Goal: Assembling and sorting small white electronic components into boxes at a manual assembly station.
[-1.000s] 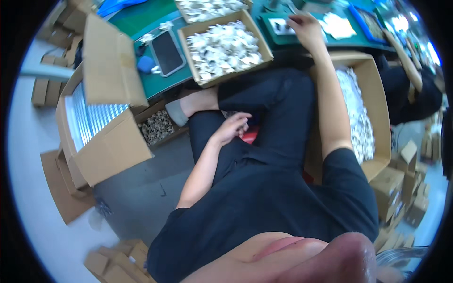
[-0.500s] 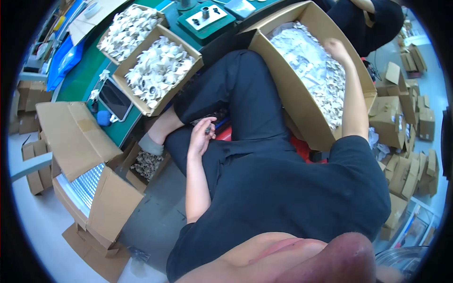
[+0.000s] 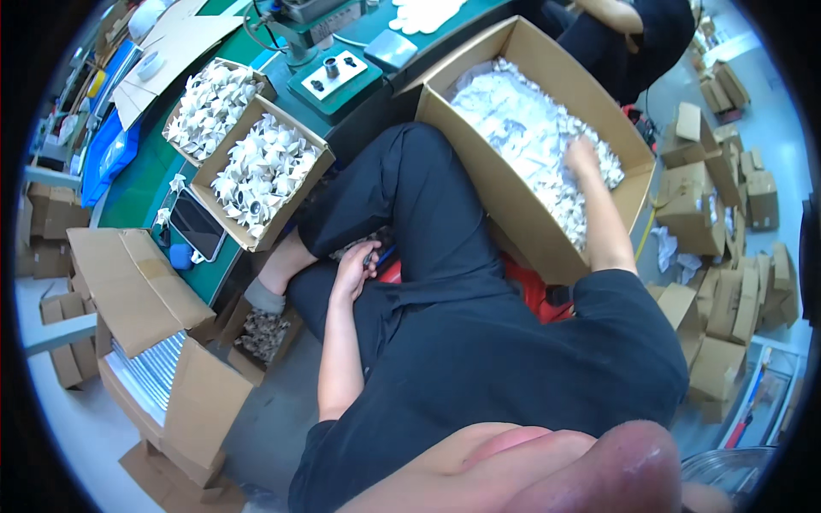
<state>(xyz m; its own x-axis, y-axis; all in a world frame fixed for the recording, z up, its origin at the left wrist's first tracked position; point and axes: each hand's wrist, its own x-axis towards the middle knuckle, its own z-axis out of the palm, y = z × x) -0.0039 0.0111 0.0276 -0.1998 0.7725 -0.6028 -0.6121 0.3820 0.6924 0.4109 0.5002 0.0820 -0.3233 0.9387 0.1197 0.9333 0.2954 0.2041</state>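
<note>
My right hand (image 3: 582,156) reaches down into a large open cardboard box (image 3: 505,190) on my right. It touches small white parts (image 3: 564,203) heaped there, and its fingertips are hidden. Crumpled clear plastic film (image 3: 492,103) lies over part of the heap. Above my lap, my left hand (image 3: 351,274) is closed around a small dark object (image 3: 370,256), too small to name. Ahead on the left, a smaller carton (image 3: 295,195) is filled with white pointed parts (image 3: 263,175) that have dark round openings. Another carton of similar parts (image 3: 211,107) stands behind it.
A green bench (image 3: 224,278) holds a phone (image 3: 198,224), a blue round item (image 3: 180,256) and a green fixture with a metal plate (image 3: 334,75). An open carton (image 3: 201,402) stands at lower left. Stacked cartons (image 3: 693,205) line the right. Another person (image 3: 633,51) sits beyond the large box.
My right hand has gone from above the large box's far right side down into the white parts. The view has shifted, showing more of the bench. My left hand keeps its hold.
</note>
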